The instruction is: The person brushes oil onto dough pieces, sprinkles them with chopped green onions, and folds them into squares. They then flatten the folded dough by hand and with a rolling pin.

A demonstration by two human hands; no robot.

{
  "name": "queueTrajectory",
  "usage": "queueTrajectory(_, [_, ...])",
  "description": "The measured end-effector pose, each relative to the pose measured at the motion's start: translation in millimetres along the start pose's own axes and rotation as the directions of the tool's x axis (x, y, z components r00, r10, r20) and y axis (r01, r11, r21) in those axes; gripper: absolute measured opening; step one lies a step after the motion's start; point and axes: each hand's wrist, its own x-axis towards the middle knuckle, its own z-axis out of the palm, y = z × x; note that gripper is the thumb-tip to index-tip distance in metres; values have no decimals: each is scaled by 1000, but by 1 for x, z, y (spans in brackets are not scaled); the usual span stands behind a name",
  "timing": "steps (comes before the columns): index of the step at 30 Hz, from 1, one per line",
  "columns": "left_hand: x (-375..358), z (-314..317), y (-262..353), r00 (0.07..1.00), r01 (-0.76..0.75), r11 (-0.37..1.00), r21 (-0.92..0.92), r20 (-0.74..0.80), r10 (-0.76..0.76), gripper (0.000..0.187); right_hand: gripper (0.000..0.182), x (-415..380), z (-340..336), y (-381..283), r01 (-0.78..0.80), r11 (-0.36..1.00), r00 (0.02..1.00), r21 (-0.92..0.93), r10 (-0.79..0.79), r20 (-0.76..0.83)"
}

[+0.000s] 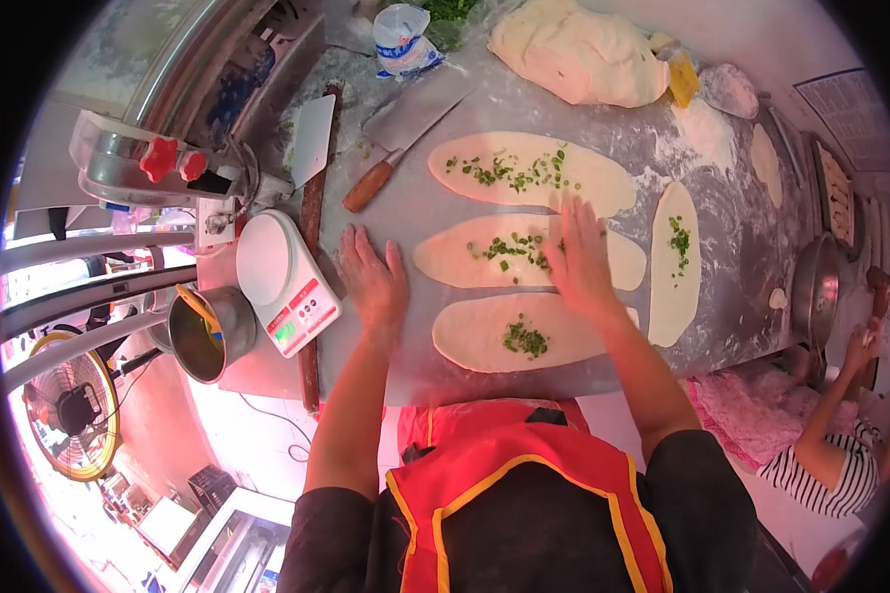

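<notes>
Spreading, seemingly, of chopped scallion (512, 247) over middle dough sheet (455, 255) beneath flattened right hand (581, 262), apart from left hand (374, 277), unclenched over worktop (410, 203), with probable next need to loosen also scallion heap (525, 338) on nearer dough sheet (475, 336), bodyward of right hand.

Wearer: dark top (529, 539), short loose sleeves (702, 504). Over it, red apron (514, 441) with wide shoulder straps (423, 514), bright yellow edging (524, 459). Small dark patches (547, 416) lower down, possibly fastenings; detail unclear. Forearms (351, 415) bare.
</notes>
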Motion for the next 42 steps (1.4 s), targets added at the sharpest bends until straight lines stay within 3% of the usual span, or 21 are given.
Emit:
queueTrajectory(4, [0, 3, -1, 1000, 6, 1000, -19, -1, -6, 52, 69, -29, 8, -43, -3, 998, 995, 69, -4, 104])
queueTrajectory(12, [-1, 3, -2, 999, -36, 999, -18, -39, 35, 53, 70, -35, 46, -92, 220, 972, 970, 85, -227, 84])
queueTrajectory(16, [-1, 8, -5, 997, -46, 999, -27, -61, 44, 53, 65, -46, 22, -65, 82, 997, 986, -1, -81, 148])
queueTrajectory(19, [-3, 5, -4, 998, -32, 999, -14, -53, 31, 53, 64, -67, 14, -32, -56, 993, 995, -104, 64, 80])
queueTrajectory(25, [-3, 1, -2, 999, -3, 992, -124, -51, -3, 54, 69, -134, -4, -41, -10, 997, 999, 79, 7, 33])
queueTrajectory(32, [-5, 4, -9, 992, -73, 982, -172, -110, 54, 53, 70, -154, 30, -98, 79, 985, 981, 155, -104, 162])
queueTrajectory(34, [-3, 5, -10, 993, -62, 975, -213, -114, 39, 52, 69, -151, 36, -104, 135, 977, 978, 166, -158, 136])
queueTrajectory(37, [-5, 7, -15, 986, -99, 952, -289, -157, 54, 50, 69, -157, 29, -94, 81, 990, 985, 111, -97, 144])
queueTrajectory(40, [-17, -9, -15, 957, -278, 937, -210, -151, 250, 46, 69, -170, 18, -63, 9, 1000, 986, 5, -10, 167])
queueTrajectory(42, [-40, -25, -14, 959, -245, 932, -266, 73, 273, 43, 70, -176, 13, -44, -45, 998, 992, -53, 51, 118])
